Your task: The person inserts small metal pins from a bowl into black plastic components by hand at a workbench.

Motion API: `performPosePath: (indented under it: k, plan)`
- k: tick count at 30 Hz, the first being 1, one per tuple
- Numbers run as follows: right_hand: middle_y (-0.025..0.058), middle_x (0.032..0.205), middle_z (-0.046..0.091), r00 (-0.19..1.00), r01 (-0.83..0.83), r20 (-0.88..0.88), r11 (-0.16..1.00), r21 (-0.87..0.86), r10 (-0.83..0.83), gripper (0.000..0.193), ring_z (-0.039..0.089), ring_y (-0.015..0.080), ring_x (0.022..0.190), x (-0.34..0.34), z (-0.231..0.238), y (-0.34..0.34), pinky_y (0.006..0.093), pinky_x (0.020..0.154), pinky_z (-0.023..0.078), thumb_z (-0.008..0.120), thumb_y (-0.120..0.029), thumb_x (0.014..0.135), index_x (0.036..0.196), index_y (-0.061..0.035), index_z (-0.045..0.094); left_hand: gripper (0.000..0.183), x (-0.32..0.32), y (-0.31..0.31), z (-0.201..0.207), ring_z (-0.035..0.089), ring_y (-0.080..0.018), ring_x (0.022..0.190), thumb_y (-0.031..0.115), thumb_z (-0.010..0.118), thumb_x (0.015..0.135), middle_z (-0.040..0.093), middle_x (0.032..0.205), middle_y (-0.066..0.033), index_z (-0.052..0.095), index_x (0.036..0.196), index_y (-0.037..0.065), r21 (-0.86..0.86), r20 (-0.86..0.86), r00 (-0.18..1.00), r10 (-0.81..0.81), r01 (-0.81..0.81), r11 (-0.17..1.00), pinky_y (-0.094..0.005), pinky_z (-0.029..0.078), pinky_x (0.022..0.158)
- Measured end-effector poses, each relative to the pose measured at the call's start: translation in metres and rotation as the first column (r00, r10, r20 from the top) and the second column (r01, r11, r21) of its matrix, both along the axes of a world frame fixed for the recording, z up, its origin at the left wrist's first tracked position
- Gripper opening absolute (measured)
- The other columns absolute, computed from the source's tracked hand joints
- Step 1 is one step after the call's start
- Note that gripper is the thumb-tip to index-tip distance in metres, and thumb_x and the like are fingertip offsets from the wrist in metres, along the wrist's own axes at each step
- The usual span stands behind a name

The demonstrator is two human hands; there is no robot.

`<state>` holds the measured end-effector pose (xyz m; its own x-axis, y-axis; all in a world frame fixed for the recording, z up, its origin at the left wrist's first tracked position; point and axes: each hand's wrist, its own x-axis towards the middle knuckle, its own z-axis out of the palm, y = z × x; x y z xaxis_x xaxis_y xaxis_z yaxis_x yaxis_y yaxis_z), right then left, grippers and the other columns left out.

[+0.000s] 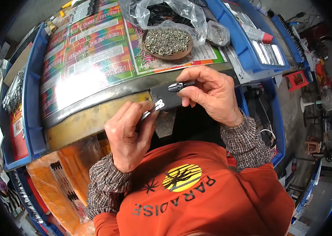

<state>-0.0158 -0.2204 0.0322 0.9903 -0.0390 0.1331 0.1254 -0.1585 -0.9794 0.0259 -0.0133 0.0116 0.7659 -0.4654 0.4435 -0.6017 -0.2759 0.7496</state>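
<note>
My left hand (pixel 130 126) is closed, its thumb and fingertips pinching a small shiny silver metal piece (pixel 159 104) with a rounded, two-lobed end. Part of that piece is hidden in the fingers. To its upper right, my right hand (pixel 212 94) pinches a small dark metal part (pixel 175 87) with a blunt, pale-edged tip, pointing left. Its rear end disappears between thumb and forefinger, and its exact kind cannot be made out. The two pieces are apart, above a dark metal plate (pixel 165 98) at the bench's near edge.
Beyond my hands, a shallow brown dish (pixel 187 54) holds many small metal pins, some spilled beside it. Behind it lies a clear plastic bag (pixel 197 23) of black parts. Blue bins stand at the right (pixel 248 59) and left (pixel 34 98); an orange plastic-wrapped bundle (pixel 52 188) sits below.
</note>
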Motion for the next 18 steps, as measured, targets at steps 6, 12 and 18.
performPosePath:
  k: [6,12,18]
  plan:
    - [0.0042,0.082,0.063,0.998,-0.004,0.057,1.000,0.019,0.003,0.017,0.061,0.0070,0.063,-0.011,-0.011,0.011,0.0183,0.053,0.049,0.066,-0.004,0.087,0.101,0.0027,0.060,0.018,-0.008,-0.001,-0.003,0.054,-0.0248,0.055,-0.004,0.069,0.073,0.054,0.068,-0.0105,0.063,0.088,0.002,-0.019,-0.006,1.000,-0.022,0.022,1.000,-0.0328,0.042,0.051]
    - [-0.0008,0.074,0.060,0.989,0.055,0.140,0.998,-0.003,-0.054,0.010,0.056,0.0030,0.057,-0.014,-0.017,0.019,0.0180,0.049,0.046,0.067,-0.007,0.087,0.094,-0.0008,0.062,0.019,-0.012,0.000,-0.005,0.054,-0.0264,0.058,-0.004,0.069,0.072,0.054,0.069,-0.0101,0.063,0.089,0.003,0.009,0.034,0.999,-0.031,0.030,0.999,-0.0339,0.043,0.052]
    - [-0.0017,0.074,0.059,0.990,0.090,0.104,0.996,0.003,-0.090,0.009,0.054,0.0016,0.057,-0.018,-0.016,0.024,0.0171,0.046,0.044,0.066,-0.008,0.088,0.093,-0.0013,0.063,0.020,-0.015,0.001,-0.006,0.056,-0.0272,0.060,-0.003,0.070,0.072,0.055,0.070,-0.0103,0.063,0.090,0.003,-0.006,0.038,0.999,-0.036,0.036,0.999,-0.0342,0.044,0.053]
